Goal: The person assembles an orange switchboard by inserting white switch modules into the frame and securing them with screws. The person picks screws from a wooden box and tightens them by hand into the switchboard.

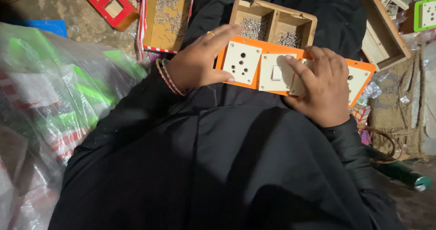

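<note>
An orange plate [268,48] with white socket and switch modules lies across my lap on black cloth. My left hand [197,62] grips its left end, thumb against the white socket module [241,63]. My right hand [320,87] lies over the plate's right half, with its fingers pressing on a white module next to the switch module [277,72]. The plate's far right end [361,78] sticks out past my right hand.
A wooden box [272,17] with compartments of small metal screws sits just beyond the plate. A cardboard tray of screws [165,16] is at top centre, a red frame [106,3] top left. Plastic bags [50,98] fill the left. A wooden crate [383,34] stands at right.
</note>
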